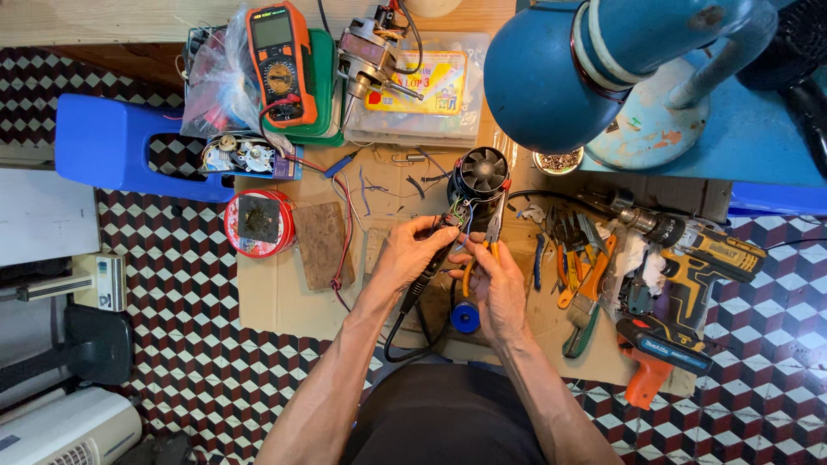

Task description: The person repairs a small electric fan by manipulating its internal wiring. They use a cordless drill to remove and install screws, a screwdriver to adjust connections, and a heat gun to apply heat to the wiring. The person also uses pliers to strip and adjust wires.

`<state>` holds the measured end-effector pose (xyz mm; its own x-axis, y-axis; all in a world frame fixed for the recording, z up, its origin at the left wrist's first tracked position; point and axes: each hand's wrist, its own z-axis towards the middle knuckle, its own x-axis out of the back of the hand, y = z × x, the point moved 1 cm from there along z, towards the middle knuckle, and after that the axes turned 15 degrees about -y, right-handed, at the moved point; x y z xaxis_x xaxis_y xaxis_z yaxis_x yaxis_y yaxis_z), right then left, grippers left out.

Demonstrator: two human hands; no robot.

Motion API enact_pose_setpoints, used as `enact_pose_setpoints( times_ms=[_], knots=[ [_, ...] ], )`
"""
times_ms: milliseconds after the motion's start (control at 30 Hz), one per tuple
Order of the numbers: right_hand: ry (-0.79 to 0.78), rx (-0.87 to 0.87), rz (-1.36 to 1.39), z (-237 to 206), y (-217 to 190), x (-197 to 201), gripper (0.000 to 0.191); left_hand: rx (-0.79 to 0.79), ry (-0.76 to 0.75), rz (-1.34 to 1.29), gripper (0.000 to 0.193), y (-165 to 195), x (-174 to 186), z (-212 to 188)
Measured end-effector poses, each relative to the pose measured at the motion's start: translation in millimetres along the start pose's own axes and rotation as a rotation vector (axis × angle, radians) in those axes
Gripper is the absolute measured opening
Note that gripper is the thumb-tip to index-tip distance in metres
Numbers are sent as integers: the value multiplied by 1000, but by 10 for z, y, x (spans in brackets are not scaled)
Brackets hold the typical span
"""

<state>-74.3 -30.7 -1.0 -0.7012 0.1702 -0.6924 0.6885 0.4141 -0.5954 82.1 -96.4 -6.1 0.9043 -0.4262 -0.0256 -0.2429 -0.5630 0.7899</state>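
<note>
**Q:** Entry one. What are your hands on?

**A:** My left hand (412, 256) is closed around a black soldering iron (428, 274), fingers wrapped on the handle, tip pointing up toward the small black fan motor (479, 176). Its black cord (405, 331) loops down toward my lap. My right hand (498, 288) grips orange-handled pliers (482, 250); the nose points up at the thin wires on the near edge of the fan motor. Whether the nose actually clamps a wire I cannot tell; it is too small.

**Q:** Where does the fan motor sit?

**A:** On the cardboard sheet (276, 301) covering the low work surface, just above both hands, vanes facing up. The two tools meet at its near side.

**Q:** Surroundings, left side?

**A:** A red round tin (258, 224) with a dark pad on it, a brown wooden block (323, 244) just beside it, and a thin red lead running down past the block. Further up, an orange multimeter (280, 65) lies on a green case, with a blue plastic stool (121, 146) to its left.

**Q:** Right side?

**A:** A yellow cordless drill (698, 254), an orange-handled power tool (659, 362) nearer me, and a heap of hand tools between them and my right hand. A blue spool (466, 318) sits below my right wrist. The blue lamp shade (560, 73) hangs overhead.
</note>
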Motion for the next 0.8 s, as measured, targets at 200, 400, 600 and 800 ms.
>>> enact_pose_setpoints(
  times_ms=[200, 400, 600, 800],
  knots=[
    [-9, -23, -36, -56, 7, 125, 31, -91, -21, -84, 44, 8, -120, -108],
    [374, -163, -814, -666, -132, 781, 35, -129, -72, -233, 40, 39, -334, -230],
    [425, 237, -1454, -1145, -224, 1169, 51, -48, -62, -194, 33, 64, -375, -349],
    [1040, 112, -713, -2292, -174, 1768, 36, -15, -32, -185, 32, 65, -402, -360]
  ],
)
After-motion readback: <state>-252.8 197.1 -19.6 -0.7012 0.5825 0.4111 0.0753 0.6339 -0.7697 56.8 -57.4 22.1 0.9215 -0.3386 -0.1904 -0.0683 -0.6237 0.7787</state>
